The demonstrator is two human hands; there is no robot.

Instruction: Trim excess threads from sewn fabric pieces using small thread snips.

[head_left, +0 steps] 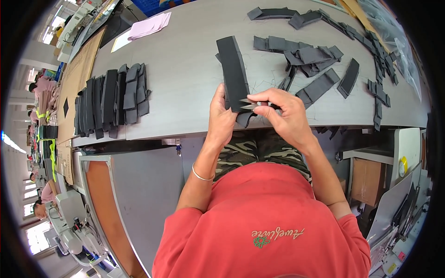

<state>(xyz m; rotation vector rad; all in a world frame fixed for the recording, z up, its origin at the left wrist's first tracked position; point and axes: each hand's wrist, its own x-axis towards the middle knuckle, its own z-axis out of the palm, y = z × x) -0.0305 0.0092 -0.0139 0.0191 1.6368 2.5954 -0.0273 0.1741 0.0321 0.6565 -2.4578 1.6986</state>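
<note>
My left hand is closed round the lower end of a dark grey fabric strip, which stretches away from me over the table. In my right hand are small thread snips, their two pointed blades apart over the strip's near end. A folded piece of the same cloth hangs just below the blades. Right of my hands lies a loose heap of grey strips, with stray threads around it. One flat strip rests apart from the heap.
Rows of dark strips stand side by side on the left of the grey table. Pink paper sheets lie at the far left. A chain of strips runs along the far right, beside clear plastic film. Sewing machines stand left.
</note>
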